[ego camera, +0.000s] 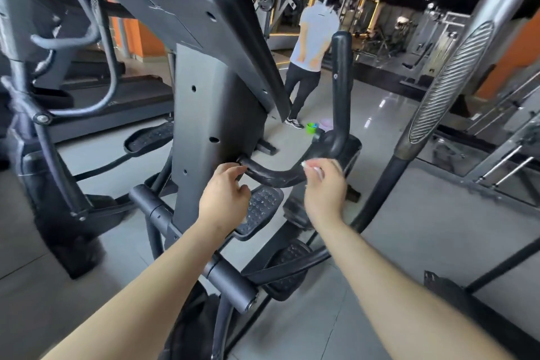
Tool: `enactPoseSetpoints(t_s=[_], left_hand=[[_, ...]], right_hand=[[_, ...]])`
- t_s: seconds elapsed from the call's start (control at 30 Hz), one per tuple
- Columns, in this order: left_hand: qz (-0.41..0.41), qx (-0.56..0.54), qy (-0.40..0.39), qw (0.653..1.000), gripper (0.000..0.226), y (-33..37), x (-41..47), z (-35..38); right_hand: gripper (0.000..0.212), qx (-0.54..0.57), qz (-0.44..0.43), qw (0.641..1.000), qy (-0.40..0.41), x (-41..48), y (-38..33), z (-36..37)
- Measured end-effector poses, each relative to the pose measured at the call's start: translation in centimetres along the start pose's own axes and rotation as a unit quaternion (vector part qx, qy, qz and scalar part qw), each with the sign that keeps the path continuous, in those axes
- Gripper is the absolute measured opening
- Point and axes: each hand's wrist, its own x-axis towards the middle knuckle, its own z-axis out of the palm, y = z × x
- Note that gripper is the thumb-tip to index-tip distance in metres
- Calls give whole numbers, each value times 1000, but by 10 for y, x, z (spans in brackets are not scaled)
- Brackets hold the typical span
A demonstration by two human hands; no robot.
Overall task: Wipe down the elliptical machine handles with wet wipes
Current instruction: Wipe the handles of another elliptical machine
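Right hand (324, 187) pinching a white wipe (312, 168) against the black handle (271, 180), near its upward bend. Left hand (225, 194) — fingers curled at the handle's inner end, beside the grey column (216, 114); gripping or merely touching, cannot tell. Below both hands — a studded pedal (261, 207). Beyond, a person (314, 38) in a white shirt, standing, back turned.

console post (213, 114) left, silver arm (450, 82) right — open gap between
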Motion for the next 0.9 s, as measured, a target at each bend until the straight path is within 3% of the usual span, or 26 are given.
enactPoseSetpoints(t_s=[0.13, 0.27, 0.4, 0.57, 0.7, 0.9], left_hand=[[20, 2, -11, 1000, 42, -3, 0, -5], [23, -1, -5, 1000, 42, -4, 3, -6], [27, -4, -13, 1000, 41, -5, 3, -7], [22, -8, -16, 1000, 39, -5, 5, -8], [15, -22, -16, 1000, 37, -3, 5, -9], [21, -16, -20, 999, 37, -5, 7, -12]], right_hand=[[15, 53, 13, 996, 66, -44, -24, 33], [20, 54, -36, 998, 0, -65, -34, 47], [14, 81, -33, 995, -57, -60, -33, 28], [17, 3, 2, 1000, 28, -23, -20, 11], [16, 19, 33, 999, 8, -20, -20, 17], [8, 7, -17, 1000, 18, -34, -20, 31]])
